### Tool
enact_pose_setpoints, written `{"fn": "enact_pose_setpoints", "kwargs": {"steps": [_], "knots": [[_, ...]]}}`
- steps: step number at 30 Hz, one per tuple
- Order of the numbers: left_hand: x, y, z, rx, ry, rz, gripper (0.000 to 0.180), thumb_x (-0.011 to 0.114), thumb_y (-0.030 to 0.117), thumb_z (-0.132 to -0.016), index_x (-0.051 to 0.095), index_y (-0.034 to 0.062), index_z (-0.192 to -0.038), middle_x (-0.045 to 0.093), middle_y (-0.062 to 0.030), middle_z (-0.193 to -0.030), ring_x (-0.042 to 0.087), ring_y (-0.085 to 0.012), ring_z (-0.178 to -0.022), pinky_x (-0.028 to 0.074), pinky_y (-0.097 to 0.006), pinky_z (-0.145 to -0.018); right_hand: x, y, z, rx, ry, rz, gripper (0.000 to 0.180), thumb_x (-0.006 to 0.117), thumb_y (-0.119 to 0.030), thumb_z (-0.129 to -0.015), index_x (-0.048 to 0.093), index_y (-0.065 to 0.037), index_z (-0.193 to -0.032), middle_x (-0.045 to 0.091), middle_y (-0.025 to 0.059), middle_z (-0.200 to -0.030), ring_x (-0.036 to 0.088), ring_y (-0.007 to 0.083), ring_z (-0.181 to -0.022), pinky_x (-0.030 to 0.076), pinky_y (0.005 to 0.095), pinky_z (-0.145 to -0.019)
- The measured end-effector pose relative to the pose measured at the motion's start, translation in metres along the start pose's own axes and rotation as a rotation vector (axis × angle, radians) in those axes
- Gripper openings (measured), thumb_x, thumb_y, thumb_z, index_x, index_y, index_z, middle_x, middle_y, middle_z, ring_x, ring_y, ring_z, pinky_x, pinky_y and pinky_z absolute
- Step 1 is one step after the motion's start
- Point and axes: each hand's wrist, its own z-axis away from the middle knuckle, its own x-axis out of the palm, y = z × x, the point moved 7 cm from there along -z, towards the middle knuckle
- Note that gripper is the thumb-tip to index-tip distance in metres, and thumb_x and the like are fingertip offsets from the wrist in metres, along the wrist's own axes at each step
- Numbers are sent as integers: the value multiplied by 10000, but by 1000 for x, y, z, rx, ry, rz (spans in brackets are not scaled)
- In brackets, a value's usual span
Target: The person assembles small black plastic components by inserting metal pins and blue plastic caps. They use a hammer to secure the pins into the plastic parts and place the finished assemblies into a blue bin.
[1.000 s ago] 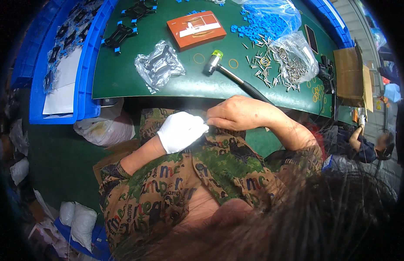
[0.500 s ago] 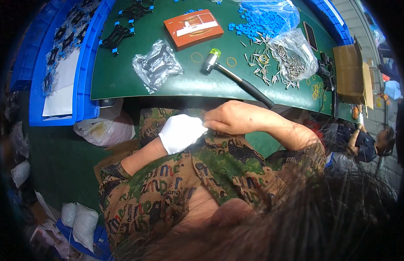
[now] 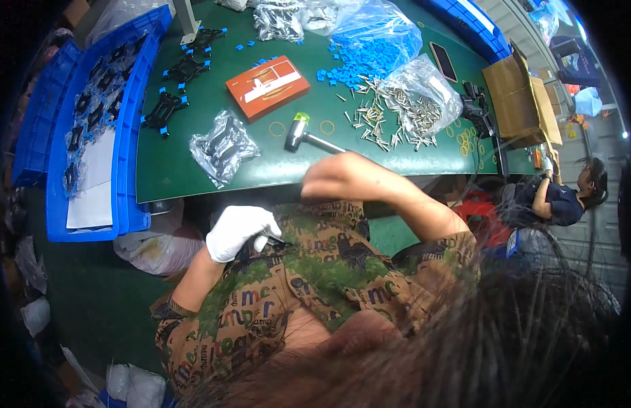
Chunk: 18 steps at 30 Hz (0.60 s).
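Head view: the bare right hand (image 3: 346,178) is now rising from the lap toward the hammer (image 3: 303,134) on the green surface (image 3: 172,173), fingers curled, grip empty. The gloved left hand (image 3: 239,231) is staying low, pinching a small item. Counted: one hammer, one orange box (image 3: 268,86), two blue trays (image 3: 91,136).

White glove (image 3: 239,230), green mat (image 3: 193,170), orange box (image 3: 268,86), blue crates (image 3: 125,136), camouflage-patterned shirt (image 3: 315,272).
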Motion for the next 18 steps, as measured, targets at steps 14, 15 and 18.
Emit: {"fn": "enact_pose_setpoints", "kwargs": {"steps": [14,15,18], "knots": [[5,-31,-33,109,111,27,377,518,136,-1077,547,-16,-1421,696,-54,-924,636,-122,-884,505,-284,-847,-93,92,-12,178,384,732,194,676,-181,-943,743,-70,-1087,700,134,-955,702,358,-922,560,469,-818],[4,-38,-36,110,108,44,380,521,134,-1075,547,-15,-1423,696,-51,-924,635,-122,-879,507,-287,-844,-92,94,-15,168,361,747,186,677,-172,-937,743,-65,-1073,694,136,-952,700,359,-916,560,469,-815],[6,-43,-39,111,111,68,383,527,133,-1073,548,-11,-1428,692,-42,-919,631,-110,-865,509,-279,-819,-90,92,-19,137,310,780,151,672,-139,-926,741,-48,-1025,687,146,-959,697,357,-906,560,466,-810]]}}
